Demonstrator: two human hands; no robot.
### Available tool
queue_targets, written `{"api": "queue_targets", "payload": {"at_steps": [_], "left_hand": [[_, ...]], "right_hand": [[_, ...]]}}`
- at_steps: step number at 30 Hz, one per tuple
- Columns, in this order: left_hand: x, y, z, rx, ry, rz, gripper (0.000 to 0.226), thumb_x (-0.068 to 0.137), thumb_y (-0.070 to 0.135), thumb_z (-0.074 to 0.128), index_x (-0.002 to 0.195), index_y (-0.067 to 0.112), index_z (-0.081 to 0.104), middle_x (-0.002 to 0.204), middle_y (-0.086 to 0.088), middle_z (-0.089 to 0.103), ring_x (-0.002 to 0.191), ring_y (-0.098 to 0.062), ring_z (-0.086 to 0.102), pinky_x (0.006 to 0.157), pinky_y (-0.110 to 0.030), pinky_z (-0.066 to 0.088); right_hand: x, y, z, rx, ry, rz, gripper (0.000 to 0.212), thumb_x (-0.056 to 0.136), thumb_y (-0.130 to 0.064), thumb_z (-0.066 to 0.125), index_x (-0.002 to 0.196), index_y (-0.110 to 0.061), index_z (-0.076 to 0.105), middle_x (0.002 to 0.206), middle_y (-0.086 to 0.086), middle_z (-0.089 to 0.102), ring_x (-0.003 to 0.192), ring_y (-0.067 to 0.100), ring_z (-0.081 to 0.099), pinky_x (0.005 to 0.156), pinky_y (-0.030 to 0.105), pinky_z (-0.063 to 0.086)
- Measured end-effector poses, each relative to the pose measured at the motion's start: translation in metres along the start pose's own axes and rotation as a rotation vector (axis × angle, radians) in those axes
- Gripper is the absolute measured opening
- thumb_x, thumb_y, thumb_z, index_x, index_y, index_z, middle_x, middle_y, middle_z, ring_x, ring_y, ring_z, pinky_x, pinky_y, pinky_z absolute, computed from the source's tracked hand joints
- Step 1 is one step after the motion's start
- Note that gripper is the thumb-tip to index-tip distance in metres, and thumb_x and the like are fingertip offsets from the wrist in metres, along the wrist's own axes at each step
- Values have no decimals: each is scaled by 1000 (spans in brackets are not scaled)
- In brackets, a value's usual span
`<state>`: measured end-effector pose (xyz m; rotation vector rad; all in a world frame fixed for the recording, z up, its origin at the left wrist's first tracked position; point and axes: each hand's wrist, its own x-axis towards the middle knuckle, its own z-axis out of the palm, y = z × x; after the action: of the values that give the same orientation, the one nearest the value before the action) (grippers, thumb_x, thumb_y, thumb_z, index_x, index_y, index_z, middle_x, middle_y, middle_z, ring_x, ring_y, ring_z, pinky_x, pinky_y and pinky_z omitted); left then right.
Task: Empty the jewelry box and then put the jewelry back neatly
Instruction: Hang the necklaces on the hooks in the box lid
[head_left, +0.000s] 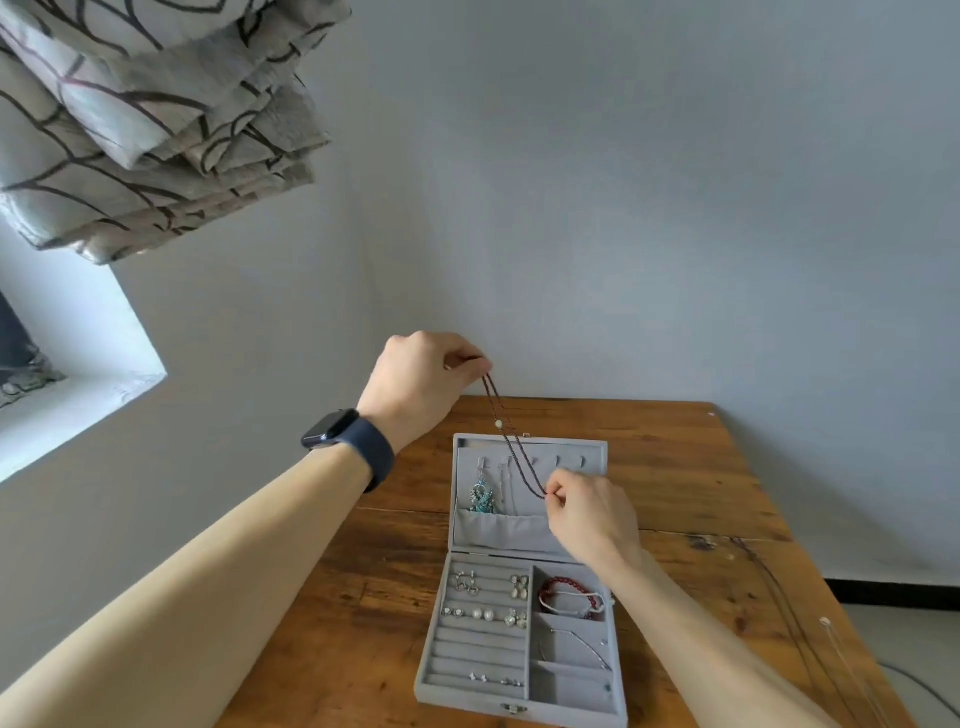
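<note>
the wooden bench (675, 467) carries the grey jewelry box (522, 701), which lies open near its middle with the lid (592, 452) folded back flat. judged from this layout, the task is at an in-between stage: most pieces sit in the box, and at least two thin chains (810, 654) lie loose on the bench at the right edge. whether the box is being emptied or refilled cannot be determined from this view.

lid: a blue pendant (481, 498) hangs from one hook; other hooks appear bare.

base, left: earrings (488, 614) are seated in the ring rolls, several rows unfilled. base, right: a red bracelet (570, 596) fills the top compartment.

a dark beaded necklace (511, 441) is stretched above the lid. the left hand (421, 387) pinches its upper end in a fingertip grip; the right hand (592, 512) pinches the lower end.
</note>
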<state>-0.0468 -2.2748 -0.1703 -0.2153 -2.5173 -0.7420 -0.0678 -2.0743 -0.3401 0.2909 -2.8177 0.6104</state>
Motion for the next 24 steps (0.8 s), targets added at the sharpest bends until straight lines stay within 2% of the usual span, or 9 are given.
{"api": "queue_targets", "payload": {"at_steps": [4,7,10,11,15,17,20,22,24], "left_hand": [[9,5,22,10,-63,-6,13,92,36,70,96,28,78,93,9,74,88,-9,65,83,-25,54],[9,8,40,32,-108,-7,14,93,37,68,98,29,77,96,8,75,87,-12,66,82,-27,55],[8,10,53,91,-174,8,13,94,36,66,97,29,77,92,7,75,74,-14,64,77,-29,55],[7,10,57,119,-201,18,13,94,36,66,98,28,77,92,6,75,76,-15,65,76,-30,55],[3,7,71,183,-344,32,14,94,33,66,98,25,77,94,3,74,85,-18,67,80,-36,58],[-1,4,79,190,-414,36,13,94,31,67,97,24,77,95,4,73,86,-17,67,81,-37,58],[-7,-1,90,207,-472,31,14,94,32,67,99,23,77,96,4,72,87,-17,65,81,-38,58],[-10,-4,96,206,-481,19,14,94,33,67,97,24,77,96,4,71,88,-18,65,80,-38,57],[-11,-7,100,211,-487,8,14,94,32,66,97,25,77,96,4,71,88,-18,65,79,-37,57]], "right_hand": [[11,6,5,-57,-62,-21,14,96,-28,57,108,-30,66,102,-10,74,88,18,69,65,25,50],[14,10,7,-95,-152,-75,16,97,-27,58,102,-29,73,99,-8,74,87,16,69,73,30,58],[15,12,10,-137,-172,-152,20,97,-26,56,101,-28,75,96,-6,75,84,16,70,77,32,58],[15,12,10,-128,-166,-161,20,97,-26,55,102,-27,75,97,-7,76,85,15,70,78,31,57],[14,14,-1,166,-88,-49,28,96,-35,55,120,-25,65,109,-11,73,98,11,68,80,26,50],[14,13,-10,320,2,-6,28,92,-42,57,117,-31,61,98,-17,70,91,6,65,73,25,47],[17,9,-18,473,-78,6,18,90,-49,60,106,-43,65,87,-24,66,79,-7,62,63,13,44],[20,9,-19,502,-128,-20,14,91,-46,60,95,-39,72,85,-24,69,81,-14,59,60,6,40],[22,12,-16,505,-141,-26,16,93,-43,61,92,-35,75,83,-24,70,81,-15,58,60,5,39]]}}
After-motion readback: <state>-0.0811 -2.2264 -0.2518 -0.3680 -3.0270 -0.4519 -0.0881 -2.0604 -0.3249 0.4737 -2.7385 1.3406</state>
